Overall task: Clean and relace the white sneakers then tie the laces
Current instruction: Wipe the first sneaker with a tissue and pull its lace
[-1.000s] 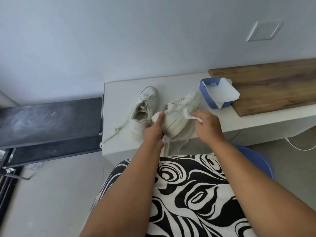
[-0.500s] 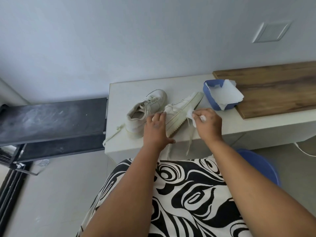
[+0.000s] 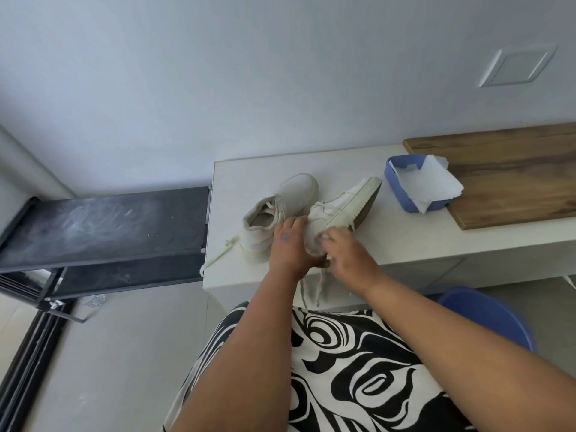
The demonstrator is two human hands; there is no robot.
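Bench [image 3: 274, 169]: white top, both sneakers near its left front corner, right in front of me. Wooden board [image 3: 511, 176] on the right end, blue tray [image 3: 393, 179] with paper sheets just beside its near-left corner.

Left sneaker [image 3: 277, 210] sits upright, toe pointing away and to the right, opening toward me. One lace end [image 3: 218, 255] trails off its heel over the bench edge. Not touching that one.

Right sneaker [image 3: 343, 207] is the one I'm working. It's tipped on its side, sole edge facing right, long axis running from heel at my hands up and right to the toe, which points toward the tray. Its laces [image 3: 318, 283] hang loose over the front edge of the bench.

My left hand [image 3: 288, 244] is on the heel end, fingers draped over the upper, thumb under; looks like a steadying hold. My right hand [image 3: 344, 254] is curled at the heel/sole corner with a bit of white wipe [image 3: 322, 236] showing at the fingertips; view is blurred, so grip detail is unclear.

Judgement: still cleaning. Rest of the sole lies up and right of my right hand, so the wipe stroke goes along that axis, away from me. Right hand is nearer to it.
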